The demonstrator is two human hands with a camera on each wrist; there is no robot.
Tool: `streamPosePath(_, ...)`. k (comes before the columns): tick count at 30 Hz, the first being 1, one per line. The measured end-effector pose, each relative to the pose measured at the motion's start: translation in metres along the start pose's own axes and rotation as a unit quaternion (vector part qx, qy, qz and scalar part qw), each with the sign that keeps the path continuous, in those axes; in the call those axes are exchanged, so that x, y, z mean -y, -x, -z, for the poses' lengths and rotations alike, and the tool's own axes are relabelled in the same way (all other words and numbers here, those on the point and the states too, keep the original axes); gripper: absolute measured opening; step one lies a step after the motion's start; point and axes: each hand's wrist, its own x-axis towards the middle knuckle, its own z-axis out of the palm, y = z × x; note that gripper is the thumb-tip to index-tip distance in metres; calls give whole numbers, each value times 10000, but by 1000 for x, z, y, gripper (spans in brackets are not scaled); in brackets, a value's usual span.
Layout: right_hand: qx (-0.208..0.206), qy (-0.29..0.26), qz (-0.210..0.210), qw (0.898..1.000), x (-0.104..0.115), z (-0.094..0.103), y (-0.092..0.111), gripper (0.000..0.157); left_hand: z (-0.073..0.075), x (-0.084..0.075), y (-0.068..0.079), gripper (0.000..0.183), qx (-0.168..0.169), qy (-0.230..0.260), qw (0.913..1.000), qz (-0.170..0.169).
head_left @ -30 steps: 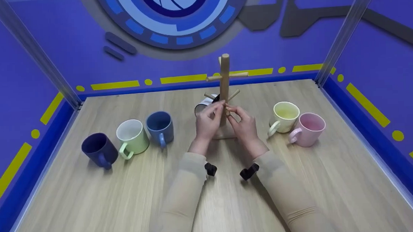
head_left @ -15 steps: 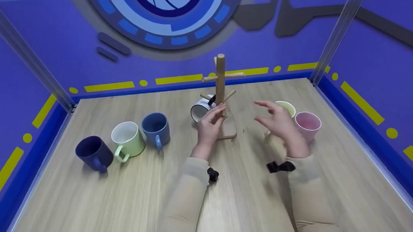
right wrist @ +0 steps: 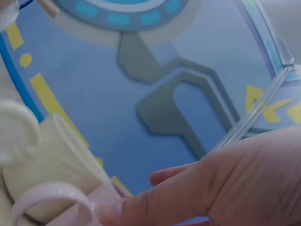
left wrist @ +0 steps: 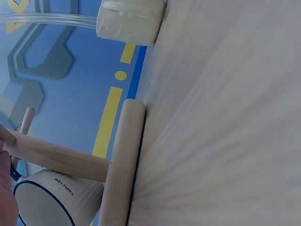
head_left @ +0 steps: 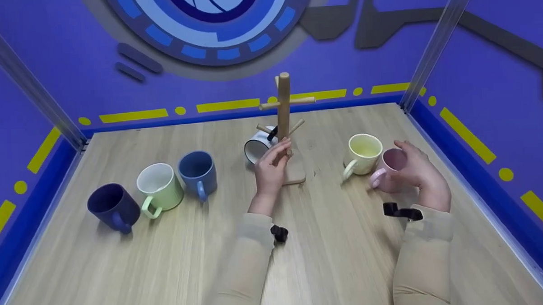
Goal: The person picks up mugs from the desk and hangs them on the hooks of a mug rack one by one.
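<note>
Running left to right: a navy mug (head_left: 112, 205), a green mug (head_left: 164, 194) and a blue mug (head_left: 200, 173) are stood upright on the surface (head_left: 338, 254), handles turned to the near side, presumably for easy reach. White mug (head_left: 255, 150) is tipped sideways against the mug tree (head_left: 283, 109), mouth near-left, apparently hung there by its handle; hook point is partly hidden. Low front peg (head_left: 289, 152) is pinched by the left hand (head_left: 269, 173), fingers nearly straight, thumb tip close to fingertips; probably done so the tree is steadied. Yellow mug (head_left: 366, 163) is stood upright well right of the tree, just beside the pink mug (head_left: 389, 183), both handles pointed near-left. Pink mug is straddled by the right hand (head_left: 423, 170), thumb in front, fingers beyond and well apart, likely so the handle is left free. Whether it's gripped yet can't be told.
</note>
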Motion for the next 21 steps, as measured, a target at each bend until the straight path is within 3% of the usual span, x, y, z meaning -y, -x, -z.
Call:
streamPosePath(5, 102, 106, -164, 9998, -10, -10, -11, 104, 6, -1, -1, 24, 118, -29, 9999, -11)
streamPosePath(11, -83, -76, -125, 9999, -14, -18, -16, 101, 9, -3, -2, 24, 244, -20, 9997, -80)
streamPosePath(16, -246, -232, -87, 9994, -17, -16, -13, 93, 9, -4, -3, 24, 277, -153, 9995, 29)
streamPosePath(21, -156, -193, -211, 9995, -16, -8, -5, 91, 9, -5, -2, 25, 333, -293, 9989, 144)
